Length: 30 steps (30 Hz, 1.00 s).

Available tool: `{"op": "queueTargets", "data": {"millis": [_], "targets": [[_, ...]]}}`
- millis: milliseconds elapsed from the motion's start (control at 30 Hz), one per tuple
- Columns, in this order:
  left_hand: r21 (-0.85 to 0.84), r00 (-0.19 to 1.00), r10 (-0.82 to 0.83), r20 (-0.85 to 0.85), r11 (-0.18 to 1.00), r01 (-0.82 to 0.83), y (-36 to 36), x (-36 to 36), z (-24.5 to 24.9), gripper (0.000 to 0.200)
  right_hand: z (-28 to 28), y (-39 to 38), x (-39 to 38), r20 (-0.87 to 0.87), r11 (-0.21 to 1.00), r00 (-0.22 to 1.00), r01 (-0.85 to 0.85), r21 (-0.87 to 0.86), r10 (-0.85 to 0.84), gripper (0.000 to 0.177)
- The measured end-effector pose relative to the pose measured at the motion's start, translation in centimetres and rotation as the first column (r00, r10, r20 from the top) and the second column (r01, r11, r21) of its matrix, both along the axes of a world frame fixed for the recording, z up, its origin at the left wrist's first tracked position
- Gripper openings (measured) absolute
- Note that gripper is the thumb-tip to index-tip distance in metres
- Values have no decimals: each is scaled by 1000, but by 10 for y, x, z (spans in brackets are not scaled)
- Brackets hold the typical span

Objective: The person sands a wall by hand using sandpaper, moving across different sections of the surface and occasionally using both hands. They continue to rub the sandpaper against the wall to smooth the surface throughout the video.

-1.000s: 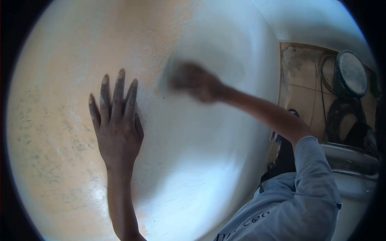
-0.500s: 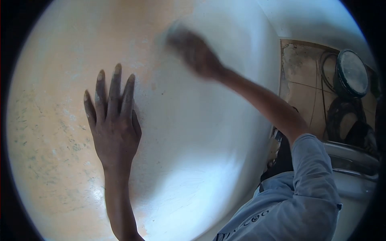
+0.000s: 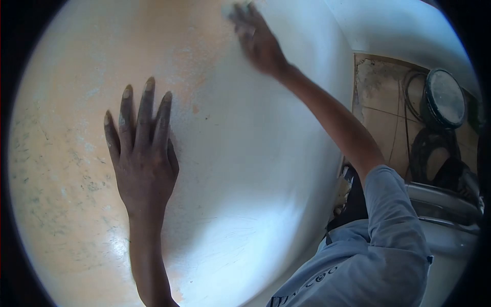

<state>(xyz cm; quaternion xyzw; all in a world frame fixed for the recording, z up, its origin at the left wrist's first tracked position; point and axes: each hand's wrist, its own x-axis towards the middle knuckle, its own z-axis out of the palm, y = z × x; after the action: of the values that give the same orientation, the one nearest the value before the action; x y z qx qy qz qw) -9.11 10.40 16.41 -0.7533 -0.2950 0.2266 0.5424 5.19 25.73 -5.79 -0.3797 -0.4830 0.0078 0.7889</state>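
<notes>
My left hand lies flat on the wall, fingers spread and pointing up, with whitish dust on them. Higher up and to the right, my right hand is against the same wall, its fingers slightly blurred. A small pale piece shows at its fingertips, partly hidden; what it is I cannot make out. Around my left hand the surface is peach with dark scuffs on the left side, and it turns whitish towards the right.
At the right, a dark round bucket with a whitish top stands on the tiled floor. A cable or hose curls beside it. Below are a dark footwear item and metallic bars. An adjoining pale wall rises at upper right.
My right hand has moved up the wall and looks less blurred. My left hand stays flat in nearly the same place.
</notes>
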Motion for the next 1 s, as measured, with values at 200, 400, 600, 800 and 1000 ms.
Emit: {"op": "queueTargets", "data": {"millis": [200,400,600,800,1000], "targets": [[-33,999,-9,47,999,10,-1,-3,0,46,-5,-82,-90,255,999,966,-42,-34,50,38],[-24,998,-52,40,998,53,3,-3,2,45,-14,-75,-81,526,947,843,-250,203,109,36],[-49,989,-122,79,991,126,10,-11,8,41,5,-24,-62,-261,962,937,-262,-81,233,37],[102,971,-217,103,973,207,19,-17,14,39,5,-116,-117,629,881,755,-412,235,186,39],[81,970,-205,129,977,196,22,-20,23,40,27,-72,-88,83,974,996,3,-228,16,40]]}}
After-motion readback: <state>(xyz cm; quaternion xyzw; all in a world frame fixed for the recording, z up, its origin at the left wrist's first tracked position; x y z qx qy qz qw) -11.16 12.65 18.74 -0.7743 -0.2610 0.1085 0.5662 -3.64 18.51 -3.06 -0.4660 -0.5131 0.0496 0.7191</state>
